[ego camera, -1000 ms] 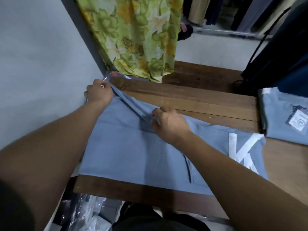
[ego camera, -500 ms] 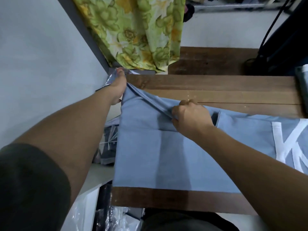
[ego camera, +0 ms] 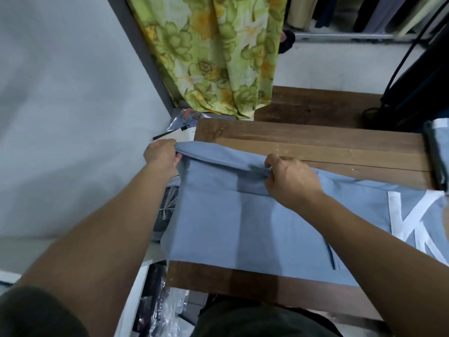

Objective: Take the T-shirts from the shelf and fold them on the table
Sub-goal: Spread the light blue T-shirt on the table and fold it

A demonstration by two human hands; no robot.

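T-shirt: the blue T-shirt lies flat across the wooden surface, running from 9 o'clock to 3 o'clock, with its white print at the 3 o'clock end and its far edge lifted into a narrow fold.
Left hand: the left hand pinches the fold's corner at 10 o'clock, where the cloth hangs past the end of the surface.
Right hand: the right hand pinches the same folded edge near the middle, fingers curled over it.
Step in hand: judging by the grips, a lengthwise fold of the far side toward the near side.
Risk, overhang: the 9 o'clock end has no support under it, so if the left hand lets go the corner is likely to sag and undo the crease.
Risk, skew: the two pinches sit at different heights, so the fold may land crooked and need redoing.
Risk, drag: pulling hard toward 6 o'clock could slide the whole shirt off the near edge.
Nearby: a folded shirt rests at 3 o'clock; a floral curtain hangs at 12 o'clock; bagged clothes lie at 7 o'clock below.
Change: compared with half a second ago, the folded strip looks wider and flatter, the left hand has come nearer along the end, and the view has drawn back, showing more of the rack beyond.
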